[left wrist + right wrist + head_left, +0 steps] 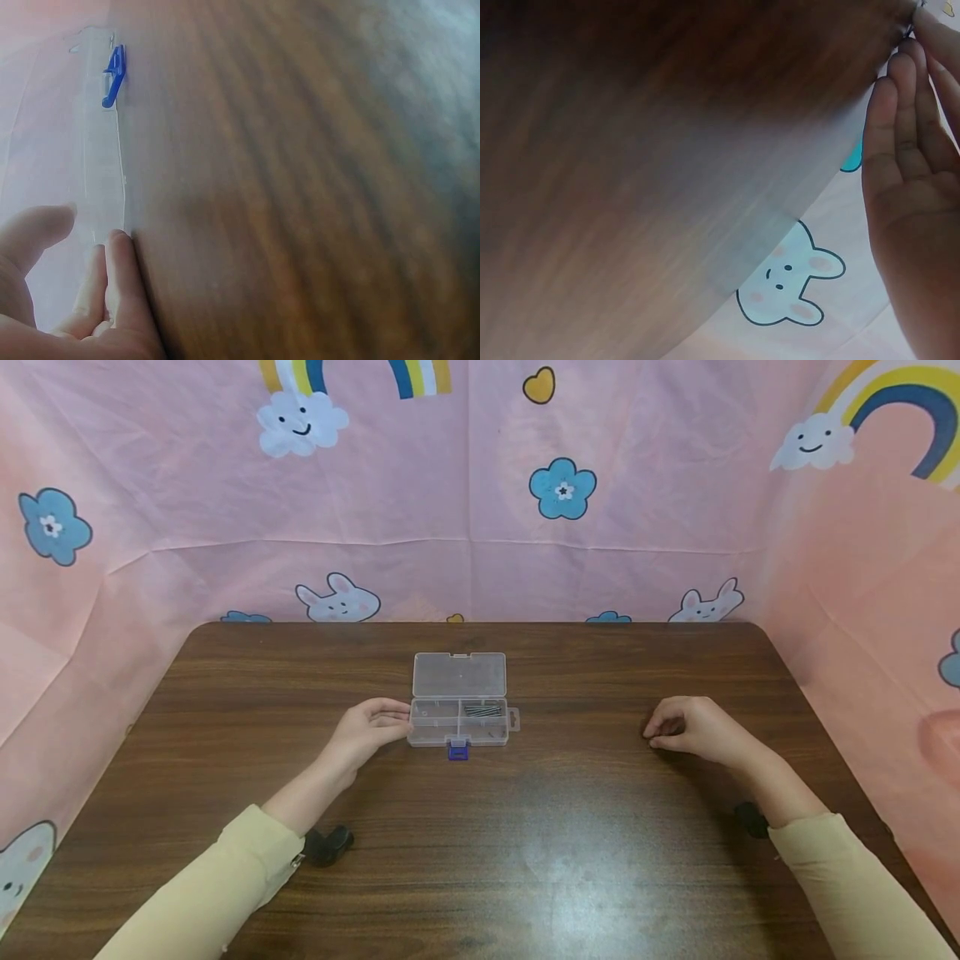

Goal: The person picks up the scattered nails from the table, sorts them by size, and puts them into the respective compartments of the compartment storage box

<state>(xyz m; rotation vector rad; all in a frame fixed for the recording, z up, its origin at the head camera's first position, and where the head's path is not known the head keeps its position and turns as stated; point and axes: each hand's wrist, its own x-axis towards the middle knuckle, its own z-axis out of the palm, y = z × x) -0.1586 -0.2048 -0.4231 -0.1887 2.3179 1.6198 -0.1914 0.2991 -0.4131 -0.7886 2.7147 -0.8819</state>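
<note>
A clear plastic compartment box (435, 722) lies on the table with its lid (459, 675) raised at the back and a blue latch (458, 751) at the front. Several screws (483, 711) lie together in its back right compartment, and small dark pieces sit in the front right one. At the box's left end, my left hand (363, 732) touches the wall with its fingertips and thumb. Well to the right of the box, my right hand (693, 727) hovers low over the wood, thumb and fingertips close together. Whether a small thing is between them I cannot tell.
The dark wood table (570, 827) reaches a pink printed cloth (420, 485) at its back and sides. A clear hanging tab (513, 719) sticks out from the box's right end. Black wrist gear (327, 845) shows beneath the left sleeve, with another dark piece (750, 819) by the right forearm.
</note>
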